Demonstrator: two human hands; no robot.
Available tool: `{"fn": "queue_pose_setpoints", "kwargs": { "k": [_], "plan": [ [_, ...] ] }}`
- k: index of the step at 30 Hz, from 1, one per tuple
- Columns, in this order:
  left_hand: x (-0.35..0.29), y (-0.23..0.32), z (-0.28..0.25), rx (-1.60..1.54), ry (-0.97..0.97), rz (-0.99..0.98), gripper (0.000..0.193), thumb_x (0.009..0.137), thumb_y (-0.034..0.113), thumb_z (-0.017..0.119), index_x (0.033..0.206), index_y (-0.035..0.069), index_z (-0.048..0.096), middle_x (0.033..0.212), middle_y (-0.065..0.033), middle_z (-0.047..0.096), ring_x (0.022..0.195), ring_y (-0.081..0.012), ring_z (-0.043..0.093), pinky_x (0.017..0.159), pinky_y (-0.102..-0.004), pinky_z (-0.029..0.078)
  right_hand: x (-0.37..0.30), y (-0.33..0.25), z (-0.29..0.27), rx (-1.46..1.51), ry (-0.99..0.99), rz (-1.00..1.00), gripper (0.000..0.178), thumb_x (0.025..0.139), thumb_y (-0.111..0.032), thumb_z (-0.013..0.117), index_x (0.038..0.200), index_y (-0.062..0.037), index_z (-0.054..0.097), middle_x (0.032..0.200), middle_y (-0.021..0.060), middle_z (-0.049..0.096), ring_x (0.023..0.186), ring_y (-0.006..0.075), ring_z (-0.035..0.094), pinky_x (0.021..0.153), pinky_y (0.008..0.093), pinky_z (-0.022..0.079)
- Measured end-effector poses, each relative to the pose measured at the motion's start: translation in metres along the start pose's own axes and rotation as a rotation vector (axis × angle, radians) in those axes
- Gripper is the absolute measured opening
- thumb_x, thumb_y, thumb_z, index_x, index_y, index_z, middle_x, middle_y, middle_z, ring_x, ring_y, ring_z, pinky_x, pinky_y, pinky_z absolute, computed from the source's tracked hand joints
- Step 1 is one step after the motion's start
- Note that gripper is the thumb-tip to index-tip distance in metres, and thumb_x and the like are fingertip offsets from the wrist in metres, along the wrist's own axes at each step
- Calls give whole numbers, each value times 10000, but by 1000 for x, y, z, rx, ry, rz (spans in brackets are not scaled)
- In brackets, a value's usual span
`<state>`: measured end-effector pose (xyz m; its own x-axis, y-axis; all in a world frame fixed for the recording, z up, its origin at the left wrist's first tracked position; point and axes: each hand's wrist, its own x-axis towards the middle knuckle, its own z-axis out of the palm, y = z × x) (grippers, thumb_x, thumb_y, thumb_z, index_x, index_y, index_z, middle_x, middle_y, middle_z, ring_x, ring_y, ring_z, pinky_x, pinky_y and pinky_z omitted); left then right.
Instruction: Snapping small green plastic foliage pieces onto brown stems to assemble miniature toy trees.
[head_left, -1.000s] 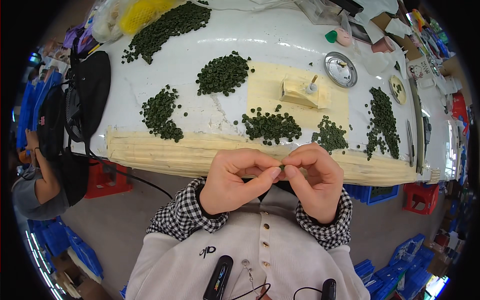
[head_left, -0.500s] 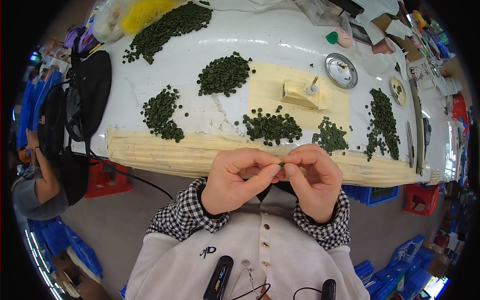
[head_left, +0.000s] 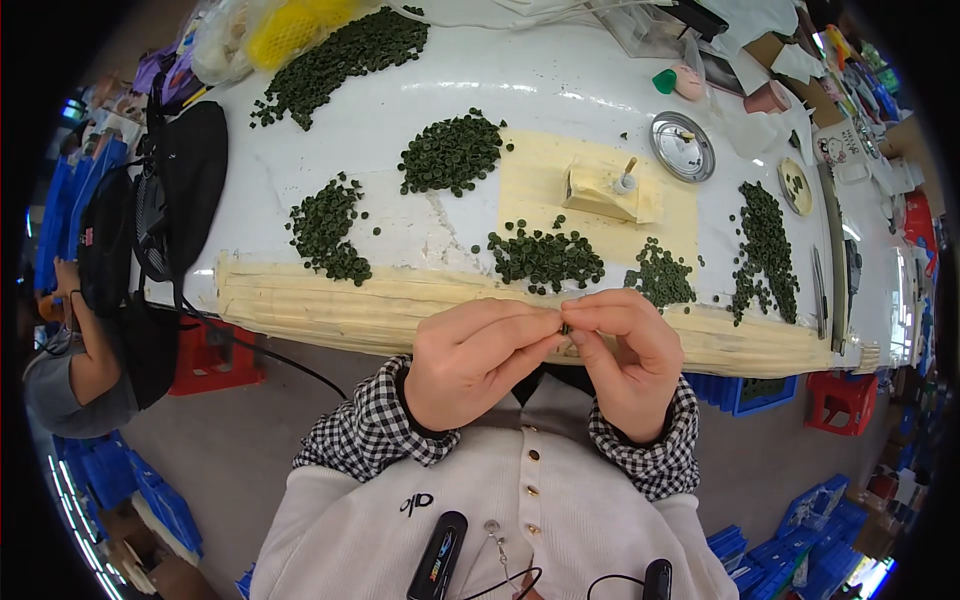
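My left hand (head_left: 475,362) and my right hand (head_left: 634,362) meet over the near edge of the table. Thumb and fingers of both are pinched together on a small dark green piece (head_left: 566,328), mostly hidden by the fingertips. Just beyond them lies a pile of small round green pieces (head_left: 546,258), with a smaller pile (head_left: 660,273) to its right. Behind these, a tape-covered block (head_left: 600,192) with an upright peg (head_left: 628,172) rests on a pale yellow sheet (head_left: 530,160).
More green piles lie left (head_left: 328,232), middle (head_left: 452,152), far left (head_left: 345,62) and right (head_left: 765,250). A round metal lid (head_left: 670,155) and tweezers (head_left: 818,290) lie on the right. A black bag (head_left: 195,170) hangs at the left edge, near another person's arm (head_left: 88,345).
The fingers of my left hand have straightened and closed nearer together over the small piece. My right hand stays almost in place. The view has shifted slightly.
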<state>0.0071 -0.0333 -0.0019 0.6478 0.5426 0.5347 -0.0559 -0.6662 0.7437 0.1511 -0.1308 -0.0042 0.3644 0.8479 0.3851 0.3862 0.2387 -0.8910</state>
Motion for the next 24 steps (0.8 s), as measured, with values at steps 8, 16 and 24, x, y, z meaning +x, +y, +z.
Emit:
{"fn": "queue_pose_setpoints", "kwargs": {
  "k": [8, 16, 24],
  "plan": [
    [1, 1, -1, -119, -26, -142, 151, 727, -25, 707, 865, -7, 650, 777, -114, 652, 638, -173, 626, 563, -244, 494, 2, 0, 2, -2, -11, 15, 156, 746, 73, 637, 891, 17, 649, 891, 127, 648, 802, 220, 628, 711, 273, 493],
    [2, -3, 1, 23, 76, -188, 150, 738, -40, 691, 885, -24, 661, 786, -112, 650, 647, -162, 617, 592, -246, 491, 2, -4, 2, -56, 52, 59, 143, 770, 53, 633, 907, 18, 649, 877, 135, 642, 799, 222, 622, 717, 276, 485],
    [9, -19, -6, 316, 107, -88, 189, 735, -55, 669, 918, -9, 657, 803, -101, 610, 687, -214, 581, 586, -269, 466, -1, -2, -2, -50, 77, 91, 141, 775, 52, 626, 913, 27, 641, 867, 137, 640, 790, 221, 618, 723, 275, 479]
  ]
}}
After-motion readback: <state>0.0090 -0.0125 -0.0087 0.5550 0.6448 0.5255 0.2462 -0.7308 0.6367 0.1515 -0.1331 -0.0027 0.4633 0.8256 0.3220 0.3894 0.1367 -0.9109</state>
